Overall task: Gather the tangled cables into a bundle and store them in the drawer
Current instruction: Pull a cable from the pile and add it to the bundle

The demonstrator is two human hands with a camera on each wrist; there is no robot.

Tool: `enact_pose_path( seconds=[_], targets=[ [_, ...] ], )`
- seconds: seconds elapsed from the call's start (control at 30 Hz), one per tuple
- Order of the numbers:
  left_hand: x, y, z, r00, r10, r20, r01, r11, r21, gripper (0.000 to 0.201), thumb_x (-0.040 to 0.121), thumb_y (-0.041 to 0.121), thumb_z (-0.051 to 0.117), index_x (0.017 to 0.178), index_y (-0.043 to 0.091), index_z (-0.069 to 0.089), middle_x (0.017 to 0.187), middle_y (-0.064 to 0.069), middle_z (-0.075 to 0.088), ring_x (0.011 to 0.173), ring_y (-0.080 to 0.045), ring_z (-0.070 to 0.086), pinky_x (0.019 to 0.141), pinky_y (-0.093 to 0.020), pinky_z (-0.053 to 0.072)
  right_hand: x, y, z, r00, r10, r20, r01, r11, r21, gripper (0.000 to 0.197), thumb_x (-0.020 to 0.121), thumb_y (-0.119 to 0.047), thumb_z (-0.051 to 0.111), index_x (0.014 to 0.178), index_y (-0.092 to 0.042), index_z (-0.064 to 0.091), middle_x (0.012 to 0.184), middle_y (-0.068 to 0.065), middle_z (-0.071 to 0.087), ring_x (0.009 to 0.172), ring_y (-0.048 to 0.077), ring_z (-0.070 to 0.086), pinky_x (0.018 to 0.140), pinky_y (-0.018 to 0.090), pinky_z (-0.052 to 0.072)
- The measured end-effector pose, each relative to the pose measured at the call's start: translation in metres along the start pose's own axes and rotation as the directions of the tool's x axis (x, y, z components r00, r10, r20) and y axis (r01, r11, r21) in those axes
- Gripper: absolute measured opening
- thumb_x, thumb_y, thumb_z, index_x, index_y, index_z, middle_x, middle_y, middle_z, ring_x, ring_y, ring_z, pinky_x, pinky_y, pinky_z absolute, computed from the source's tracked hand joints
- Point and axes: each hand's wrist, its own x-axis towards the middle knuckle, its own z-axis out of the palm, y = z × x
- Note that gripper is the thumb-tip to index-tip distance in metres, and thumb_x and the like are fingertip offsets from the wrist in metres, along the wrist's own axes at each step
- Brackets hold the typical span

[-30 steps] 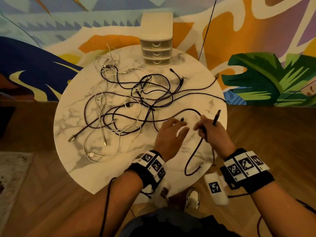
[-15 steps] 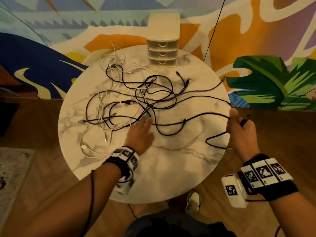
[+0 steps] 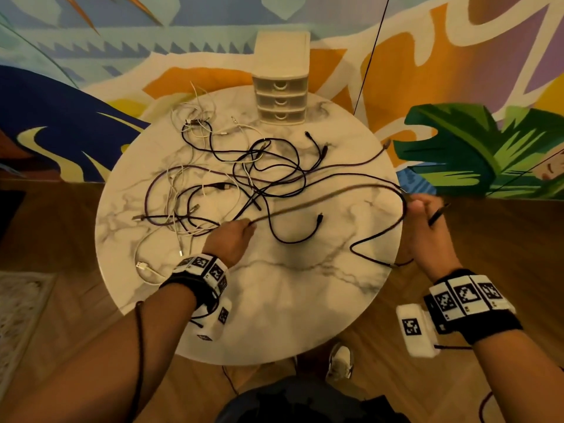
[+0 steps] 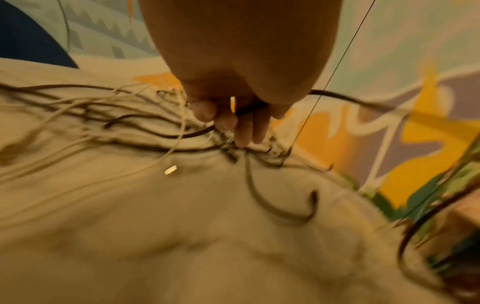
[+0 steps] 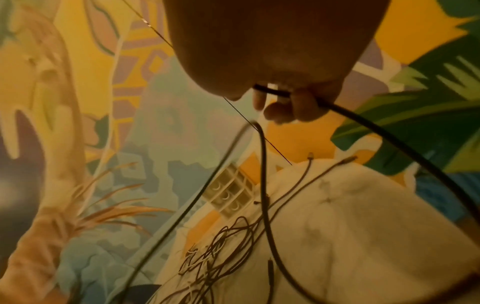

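Black cable (image 3: 329, 196), one length, stretched taut between two grips: left hand (image 3: 233, 239) pinched it by the tangle (image 3: 232, 178); right hand (image 3: 427, 227) curled round it past the desk (image 3: 274, 300) edge. Remaining cables lay snarled mid-desk; drawer unit (image 3: 281, 96) stood closed at the far rim. Risk: further pull could cinch knots or drag loops overboard.

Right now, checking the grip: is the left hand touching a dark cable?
Touching. The left wrist view shows the left hand with fingers curled around a dark cable that passes through them.
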Motion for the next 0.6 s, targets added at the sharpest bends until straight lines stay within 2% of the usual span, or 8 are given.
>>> enact_pose_path(
  seconds=[0.07, 0.13, 0.23, 0.3, 0.33, 0.47, 0.53, 0.6],
  targets=[
    [-0.008, 0.025, -0.014, 0.991, 0.017, -0.130, -0.013, 0.999, 0.032, 0.038, 0.100, 0.039, 0.034, 0.089, 0.012, 0.058, 0.089, -0.012, 0.067, 0.084, -0.033, 0.061, 0.070, -0.039, 0.048, 0.001, -0.012, -0.001, 0.992, -0.082, -0.094, 0.080, 0.997, -0.022, 0.039, 0.100, -0.039, 0.034, 0.131, -0.017, 0.042, 0.129, 0.004, 0.048, 0.112, 0.009, 0.045, 0.092, 0.030, 0.036],
    [-0.020, 0.056, -0.020, 0.989, 0.056, -0.140, -0.032, 0.986, 0.165, 0.035, 0.100, 0.039, 0.033, 0.092, 0.015, 0.057, 0.089, -0.010, 0.066, 0.084, -0.032, 0.061, 0.065, -0.035, 0.044, -0.006, -0.035, 0.013, 0.974, -0.206, -0.095, 0.206, 0.979, -0.006, 0.034, 0.101, -0.035, 0.037, 0.132, -0.023, 0.043, 0.129, 0.000, 0.049, 0.107, 0.007, 0.049, 0.094, 0.032, 0.041],
    [-0.036, 0.090, -0.016, 0.992, 0.090, -0.094, -0.062, 0.962, 0.267, 0.032, 0.100, 0.037, 0.032, 0.101, 0.017, 0.058, 0.092, -0.007, 0.065, 0.084, -0.030, 0.061, 0.063, -0.034, 0.039, -0.031, -0.066, 0.062, 0.875, -0.382, 0.298, 0.403, 0.915, -0.011, 0.030, 0.100, -0.031, 0.039, 0.128, -0.028, 0.048, 0.123, -0.004, 0.055, 0.100, 0.007, 0.055, 0.091, 0.028, 0.043],
    [-0.041, 0.095, -0.012, 0.991, 0.106, -0.084, -0.086, 0.973, 0.216, 0.030, 0.099, 0.034, 0.034, 0.101, 0.017, 0.058, 0.093, -0.006, 0.065, 0.085, -0.028, 0.061, 0.064, -0.035, 0.042, -0.042, -0.070, 0.097, 0.768, -0.306, 0.562, 0.456, 0.878, -0.145, 0.026, 0.101, -0.031, 0.037, 0.112, -0.023, 0.059, 0.109, -0.003, 0.061, 0.098, 0.014, 0.056, 0.086, 0.029, 0.044],
    [-0.042, 0.094, -0.010, 0.991, 0.114, -0.066, -0.102, 0.982, 0.158, 0.029, 0.099, 0.032, 0.035, 0.101, 0.017, 0.059, 0.094, -0.006, 0.065, 0.086, -0.027, 0.061, 0.066, -0.036, 0.044, -0.044, -0.068, 0.107, 0.756, -0.242, 0.609, 0.446, 0.871, -0.208, 0.026, 0.101, -0.029, 0.036, 0.099, -0.021, 0.061, 0.095, -0.003, 0.062, 0.091, 0.017, 0.057, 0.080, 0.032, 0.044],
    [-0.046, 0.055, 0.010, 0.995, 0.102, 0.011, -0.100, 0.991, -0.092, 0.021, 0.098, 0.024, 0.042, 0.098, 0.009, 0.058, 0.097, -0.008, 0.056, 0.086, -0.029, 0.057, 0.075, -0.041, 0.046, -0.033, -0.059, 0.114, 0.837, -0.187, 0.515, 0.388, 0.866, -0.316, 0.031, 0.100, -0.032, 0.038, 0.080, -0.014, 0.053, 0.078, 0.002, 0.057, 0.079, 0.027, 0.055, 0.073, 0.040, 0.047],
    [-0.040, 0.021, 0.016, 0.999, 0.033, 0.017, -0.030, 0.990, -0.139, 0.018, 0.096, 0.017, 0.046, 0.102, 0.006, 0.059, 0.105, -0.011, 0.055, 0.094, -0.031, 0.056, 0.081, -0.037, 0.044, -0.025, -0.059, 0.105, 0.881, -0.239, 0.408, 0.346, 0.914, -0.213, 0.033, 0.099, -0.033, 0.041, 0.080, -0.012, 0.057, 0.080, 0.007, 0.062, 0.080, 0.030, 0.057, 0.075, 0.042, 0.048],
    [-0.032, -0.018, 0.015, 0.996, 0.014, -0.087, -0.027, 0.989, -0.146, 0.020, 0.092, 0.009, 0.050, 0.107, 0.005, 0.061, 0.112, -0.012, 0.056, 0.100, -0.031, 0.057, 0.085, -0.033, 0.043, -0.019, -0.065, 0.102, 0.944, -0.214, 0.250, 0.234, 0.971, -0.055, 0.034, 0.099, -0.034, 0.041, 0.082, -0.012, 0.061, 0.074, 0.007, 0.061, 0.072, 0.027, 0.057, 0.072, 0.042, 0.047]
  ],
)
